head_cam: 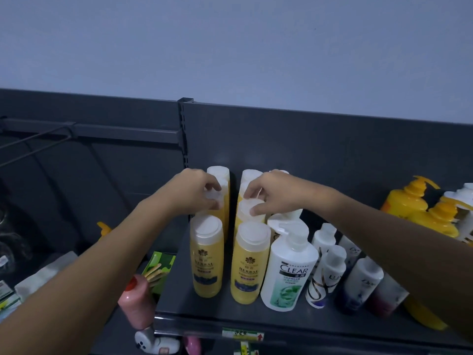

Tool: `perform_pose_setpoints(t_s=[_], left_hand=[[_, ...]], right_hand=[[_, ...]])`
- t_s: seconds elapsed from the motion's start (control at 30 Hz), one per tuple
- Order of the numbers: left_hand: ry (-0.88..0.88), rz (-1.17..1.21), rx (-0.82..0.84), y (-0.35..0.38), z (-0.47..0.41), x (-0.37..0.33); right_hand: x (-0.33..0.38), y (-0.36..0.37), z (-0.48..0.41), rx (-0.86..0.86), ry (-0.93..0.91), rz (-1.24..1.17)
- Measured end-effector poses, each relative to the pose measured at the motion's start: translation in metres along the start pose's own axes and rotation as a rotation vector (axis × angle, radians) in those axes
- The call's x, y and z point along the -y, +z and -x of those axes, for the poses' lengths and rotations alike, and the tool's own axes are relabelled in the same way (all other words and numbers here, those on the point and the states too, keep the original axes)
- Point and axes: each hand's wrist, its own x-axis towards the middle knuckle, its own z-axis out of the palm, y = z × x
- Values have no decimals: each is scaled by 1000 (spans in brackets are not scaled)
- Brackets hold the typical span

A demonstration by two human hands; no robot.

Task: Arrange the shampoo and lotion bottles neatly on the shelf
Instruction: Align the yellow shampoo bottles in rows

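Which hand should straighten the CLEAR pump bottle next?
Probably right. The right hand rests on a yellow bottle cap in the row beside the CLEAR bottle; the left hand is a row further away.

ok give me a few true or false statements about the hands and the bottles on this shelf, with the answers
1. Both hands are on the caps of yellow bottles in the second row. True: the left hand and the right hand each grip a white cap there.
2. The white Clear bottle stands to the left of the yellow Herbal bottles. False: it stands to their right, beside the front right Herbal bottle.
3. The front left Herbal bottle is upright. True.
4. The right hand is lifting the Clear bottle by its pump. False: it is on a yellow bottle's cap behind.
5. The shelf is white. False: it is dark grey.
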Motion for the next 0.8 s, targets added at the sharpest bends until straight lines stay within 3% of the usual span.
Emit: perform_pose_setpoints(t_s=[0.13,0.8], left_hand=[[-23,6,19,3,-11,6],[-36,69,110,-11,-9,2]], right_hand=[[0,3,-6,52,-33,11],[-3,0,-17,-58,-3,-65]])
